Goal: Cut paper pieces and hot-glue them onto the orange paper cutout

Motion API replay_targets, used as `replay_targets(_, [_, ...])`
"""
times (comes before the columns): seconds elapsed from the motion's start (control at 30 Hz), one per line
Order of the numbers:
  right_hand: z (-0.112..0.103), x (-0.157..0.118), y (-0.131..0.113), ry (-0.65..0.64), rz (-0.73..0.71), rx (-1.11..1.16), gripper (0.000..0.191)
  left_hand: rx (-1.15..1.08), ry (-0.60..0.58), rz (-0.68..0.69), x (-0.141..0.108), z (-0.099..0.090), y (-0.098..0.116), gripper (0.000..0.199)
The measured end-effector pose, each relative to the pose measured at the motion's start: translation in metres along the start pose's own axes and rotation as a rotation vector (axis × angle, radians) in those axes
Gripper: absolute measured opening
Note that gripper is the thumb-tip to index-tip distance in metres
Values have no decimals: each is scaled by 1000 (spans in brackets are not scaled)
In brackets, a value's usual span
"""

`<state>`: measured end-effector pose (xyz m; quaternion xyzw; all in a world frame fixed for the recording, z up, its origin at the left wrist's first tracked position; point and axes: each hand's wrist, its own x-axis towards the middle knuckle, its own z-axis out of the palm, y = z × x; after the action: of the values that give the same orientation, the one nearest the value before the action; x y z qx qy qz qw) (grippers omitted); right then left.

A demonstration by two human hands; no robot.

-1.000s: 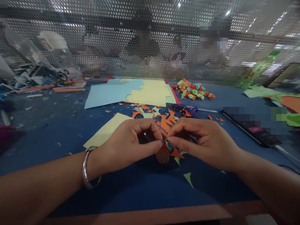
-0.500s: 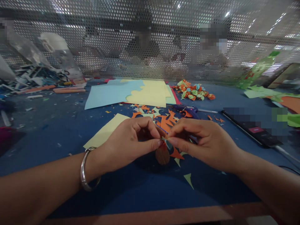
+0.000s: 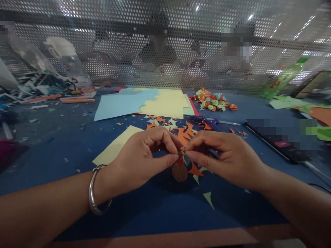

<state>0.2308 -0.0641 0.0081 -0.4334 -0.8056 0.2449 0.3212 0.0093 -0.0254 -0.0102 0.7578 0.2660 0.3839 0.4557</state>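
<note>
Across the blue surface (image 3: 144, 215), before a perforated panel (image 3: 116, 44), a light blue sheet (image 3: 116, 106) overlaps a pale yellow sheet (image 3: 168, 105). The left hand (image 3: 142, 160) and right hand (image 3: 230, 158) meet, each thumb and forefinger pinching a small paper piece (image 3: 186, 160), orange and teal. Judgement: uneven pull between the pinches could tear or unfold it; a loosened grip could drop it among similarly coloured scraps. A phone (image 3: 279, 143) lies to the right; its cable (image 3: 317, 169), near the right forearm, could snag. A purple glue gun (image 3: 207, 120) lies beyond the right hand; if hot, it could burn a reaching finger. Past it: a pile of folded paper shapes (image 3: 216, 101). A brown disc (image 3: 179, 173) sits just below the pinched piece; attachment cannot be told. Orange scraps (image 3: 184, 135) crowd the space beyond the fingertips; one pale green scrap (image 3: 209, 199) lies nearer the person.
</note>
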Motion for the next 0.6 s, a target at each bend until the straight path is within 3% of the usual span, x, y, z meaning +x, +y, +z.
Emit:
replay_targets(0.27, [0, 0, 0, 3, -17, 9, 12, 63, 23, 22, -1, -1, -1, 11])
replay_targets(0.6, [-1, 0, -1, 2, -17, 1, 15, -192, 40, -57, 4, 3, 1, 21])
